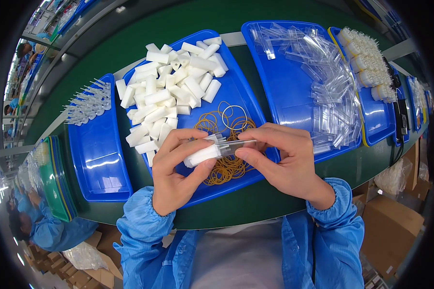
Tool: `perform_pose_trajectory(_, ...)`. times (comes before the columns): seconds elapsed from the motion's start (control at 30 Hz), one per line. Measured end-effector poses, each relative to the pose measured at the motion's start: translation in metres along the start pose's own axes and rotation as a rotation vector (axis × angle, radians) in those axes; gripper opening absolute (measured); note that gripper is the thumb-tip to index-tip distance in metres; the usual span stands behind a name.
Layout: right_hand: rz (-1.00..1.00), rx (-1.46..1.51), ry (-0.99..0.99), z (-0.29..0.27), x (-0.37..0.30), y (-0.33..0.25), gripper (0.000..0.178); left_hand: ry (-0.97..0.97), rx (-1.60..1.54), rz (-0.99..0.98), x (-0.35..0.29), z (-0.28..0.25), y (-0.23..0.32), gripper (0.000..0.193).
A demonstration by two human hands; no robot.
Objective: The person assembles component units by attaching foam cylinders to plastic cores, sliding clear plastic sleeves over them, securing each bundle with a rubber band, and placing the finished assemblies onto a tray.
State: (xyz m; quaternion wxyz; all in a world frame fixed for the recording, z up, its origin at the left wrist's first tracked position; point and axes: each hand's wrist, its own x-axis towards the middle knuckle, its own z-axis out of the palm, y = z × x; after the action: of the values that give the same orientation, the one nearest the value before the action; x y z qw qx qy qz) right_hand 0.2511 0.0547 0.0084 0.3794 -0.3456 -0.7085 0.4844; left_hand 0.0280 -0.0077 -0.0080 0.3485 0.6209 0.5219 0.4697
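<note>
Above the front of the middle blue tray (246,108), my left hand (176,166) pinches a white foam block (201,156) between thumb and fingers. A small clear plastic part lies along the block; its exact shape is hard to make out. My right hand (289,156) grips a clear plastic sleeve (236,145) by its right end. The sleeve's left end meets the block; whether the block is inside it I cannot tell. Behind and below my hands lie tan rubber bands (224,169), with a pile of white foam blocks (171,84) at the tray's far left.
To the left, a blue tray (101,168) holds upright clear nozzle-like parts (88,103). On the right, another blue tray (287,91) holds loose clear sleeves (335,96). Bundled white parts (366,60) sit beyond it. Stacked trays (58,180) and a person (48,216) are at far left; cardboard boxes (390,231) stand lower right.
</note>
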Motion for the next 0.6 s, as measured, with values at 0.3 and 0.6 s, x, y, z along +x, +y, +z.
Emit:
perform_pose_trajectory(0.3, 0.338, 0.369, -0.008, 0.002, -0.001, 0.004, 0.022, -0.031, 0.015, -0.009, -0.001, -0.001, -0.001, 0.029)
perform_pose_trajectory(0.6, -0.025, -0.071, -0.102, -0.004, 0.006, -0.001, 0.027, -0.079, 0.019, 0.035, 0.004, -0.007, -0.008, 0.035)
